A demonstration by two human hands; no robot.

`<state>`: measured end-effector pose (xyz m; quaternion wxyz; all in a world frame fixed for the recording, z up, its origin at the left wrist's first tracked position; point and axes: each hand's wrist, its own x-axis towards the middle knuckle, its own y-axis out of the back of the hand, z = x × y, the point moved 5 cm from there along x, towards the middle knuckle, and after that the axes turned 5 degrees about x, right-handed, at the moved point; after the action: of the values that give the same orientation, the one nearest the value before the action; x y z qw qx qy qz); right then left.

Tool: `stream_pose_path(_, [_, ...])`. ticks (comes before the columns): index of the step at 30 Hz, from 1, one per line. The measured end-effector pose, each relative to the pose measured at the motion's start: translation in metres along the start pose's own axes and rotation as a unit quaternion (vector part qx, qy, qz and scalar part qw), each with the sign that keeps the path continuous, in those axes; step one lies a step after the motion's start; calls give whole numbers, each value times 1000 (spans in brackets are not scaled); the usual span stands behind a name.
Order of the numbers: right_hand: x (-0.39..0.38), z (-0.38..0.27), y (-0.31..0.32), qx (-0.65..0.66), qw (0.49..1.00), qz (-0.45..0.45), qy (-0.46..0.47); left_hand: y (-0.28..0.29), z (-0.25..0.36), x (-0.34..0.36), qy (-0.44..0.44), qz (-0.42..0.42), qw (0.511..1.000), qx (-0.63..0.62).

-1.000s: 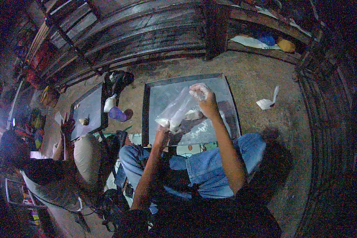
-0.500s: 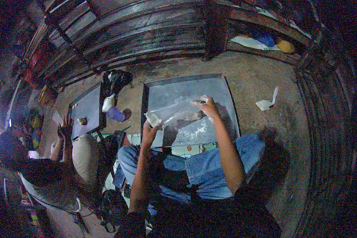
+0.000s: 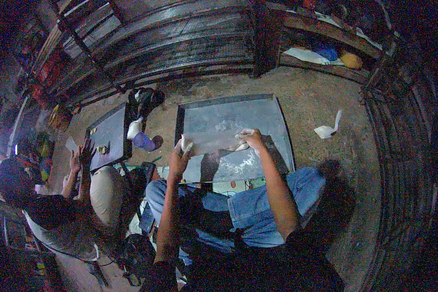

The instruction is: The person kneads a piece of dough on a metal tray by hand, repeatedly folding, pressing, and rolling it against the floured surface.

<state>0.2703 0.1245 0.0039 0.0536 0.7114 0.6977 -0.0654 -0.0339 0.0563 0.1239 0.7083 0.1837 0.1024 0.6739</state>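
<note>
Between my hands a translucent, whitish sheet that looks like a plastic bag (image 3: 210, 142) is stretched out above a shallow metal tray (image 3: 219, 113). My left hand (image 3: 179, 158) is closed on its left end, where a white bulge shows at the fingers. On the right end, my right hand (image 3: 253, 139) pinches it, with whitish stuff on the fingertips. Under the sheet, white powder (image 3: 248, 161) is smeared over the tray floor, and the shadows of my arms fall across it. What lies inside the sheet's ends is hidden by my fingers.
To the left a co-worker's raised hands (image 3: 80, 156) are beside a second tray (image 3: 113, 124) holding a pale lump (image 3: 102, 150). Between the trays are a white bag (image 3: 135, 129) and a purple cup (image 3: 143, 141). A knotted white bag (image 3: 325, 131) lies at right.
The sheet has been drawn straighter and flatter between my hands. My left hand has risen slightly and turned. The co-worker's hands have shifted, with the fingers more spread.
</note>
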Motion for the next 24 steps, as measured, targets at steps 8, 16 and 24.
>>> stream_pose_path(8, [-5, -11, 2, -32, 999, -10, 18, 4, 8, 2, -8, 15, 1000, 1])
stream_pose_path(16, [-12, -16, -8, 50, 995, -73, -36, 15, 26, 7, -5, 23, 1000, 19])
stream_pose_path(24, [38, 52, 3, -26, 997, -49, 56, 17, 6, 14, 25, 36, 990, 134])
